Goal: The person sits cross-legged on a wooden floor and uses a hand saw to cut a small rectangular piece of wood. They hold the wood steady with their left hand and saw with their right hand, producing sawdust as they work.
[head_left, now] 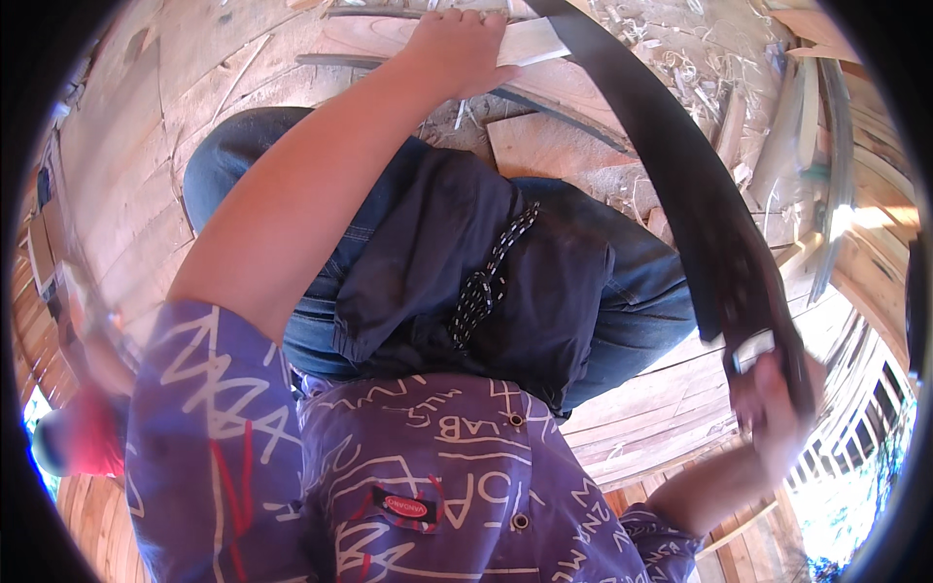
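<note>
My left hand point(462, 51) is closed over a pale wooden strip point(537, 41) at the top of the view, pressing it down over other boards. In my right hand point(775, 403), at the right, is the handle of a handsaw. Its long dark blade point(671, 165) runs up and leftward to the end of the strip, where its edge meets or overlaps the wood. From here I cannot tell whether it has cut in. The blade's far tip leaves the top of the view, and its teeth do not show clearly. My crossed legs point(632, 282) lie below the strip.
Curled wood shavings point(680, 73) litter the plank floor point(126, 146). A flat board offcut point(544, 146) lies before my knees. Several long wooden strips point(812, 126) lie at the right, near a slatted railing point(865, 418). A blurred person in red point(92, 432) is at the far left.
</note>
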### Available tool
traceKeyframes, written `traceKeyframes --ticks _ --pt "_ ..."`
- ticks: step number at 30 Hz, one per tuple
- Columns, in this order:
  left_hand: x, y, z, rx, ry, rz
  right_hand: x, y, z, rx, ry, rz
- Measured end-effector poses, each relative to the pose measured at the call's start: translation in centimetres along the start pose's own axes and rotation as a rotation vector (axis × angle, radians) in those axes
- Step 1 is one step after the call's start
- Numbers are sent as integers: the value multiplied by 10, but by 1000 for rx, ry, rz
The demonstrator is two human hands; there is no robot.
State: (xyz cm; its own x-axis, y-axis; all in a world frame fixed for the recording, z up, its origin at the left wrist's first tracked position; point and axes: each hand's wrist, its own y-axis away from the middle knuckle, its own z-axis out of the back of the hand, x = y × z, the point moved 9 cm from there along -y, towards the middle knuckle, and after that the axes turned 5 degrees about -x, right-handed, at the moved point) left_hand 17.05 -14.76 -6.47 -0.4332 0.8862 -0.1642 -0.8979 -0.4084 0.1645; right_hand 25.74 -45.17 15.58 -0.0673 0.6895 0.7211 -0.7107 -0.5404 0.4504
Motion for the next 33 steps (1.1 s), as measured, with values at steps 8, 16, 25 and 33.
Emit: traceKeyframes --ticks 8,16,25,33 --pt "4 -2 -9 -22 -7 22 -14 -4 -2 -371 -71 -142" --pt "5 0 -2 1 -15 22 -1 33 35 84 -53 197" --pt "6 6 5 -3 21 30 -7 -5 1 42 -13 23" --pt "1 0 -5 -30 28 29 -8 -35 -31 -163 -174 -133"
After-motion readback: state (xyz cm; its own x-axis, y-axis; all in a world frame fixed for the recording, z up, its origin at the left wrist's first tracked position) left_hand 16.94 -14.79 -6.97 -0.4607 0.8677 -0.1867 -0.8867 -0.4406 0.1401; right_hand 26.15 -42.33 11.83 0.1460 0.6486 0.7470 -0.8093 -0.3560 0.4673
